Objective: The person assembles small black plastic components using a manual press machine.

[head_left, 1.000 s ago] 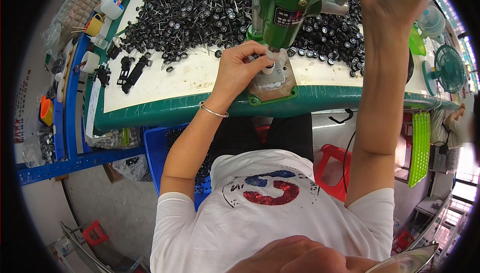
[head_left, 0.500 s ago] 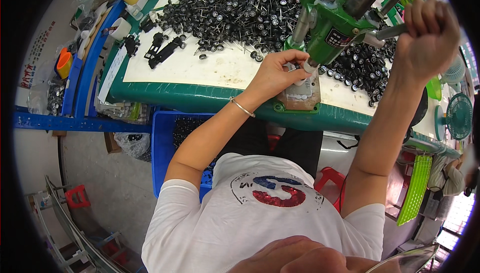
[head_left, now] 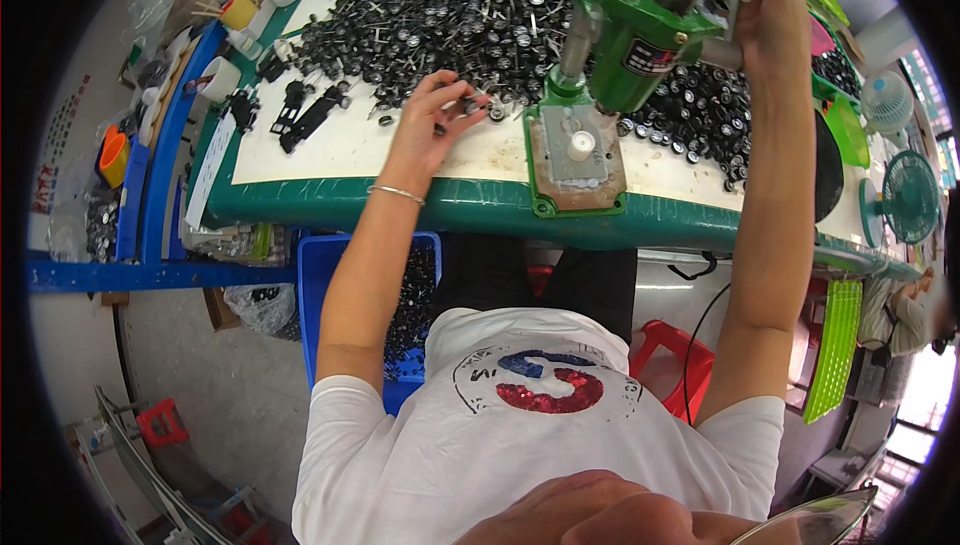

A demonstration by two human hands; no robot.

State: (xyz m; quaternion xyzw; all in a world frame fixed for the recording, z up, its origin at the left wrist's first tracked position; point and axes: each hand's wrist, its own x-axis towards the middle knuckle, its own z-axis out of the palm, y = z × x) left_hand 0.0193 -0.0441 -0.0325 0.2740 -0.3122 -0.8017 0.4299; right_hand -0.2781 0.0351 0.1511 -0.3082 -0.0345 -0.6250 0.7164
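My left hand (head_left: 425, 130) is above the near edge of a heap of small black toy wheels and axles (head_left: 440, 30). Its fingers are curled around a small black wheel (head_left: 440, 130); part of it is hidden by the fingers. To its right stands a green hand press (head_left: 630, 50), with a white round peg (head_left: 580, 146) upright on its base plate (head_left: 590, 175). Up behind the press, my right hand (head_left: 775, 25) is closed at the lever, its fingers partly covered by the press's metal rods.
Black toy chassis (head_left: 310, 117) lie left of the heap. More loose wheels (head_left: 690, 115) spread right of the press. A blue bin (head_left: 325, 295) with small black parts stands below the table's green edge (head_left: 400, 203). Green fans (head_left: 915, 200) are at the right.
My left hand has moved left from the press plate to the wheel heap, leaving the white peg exposed. My right hand has gone farther away and left with the lever.
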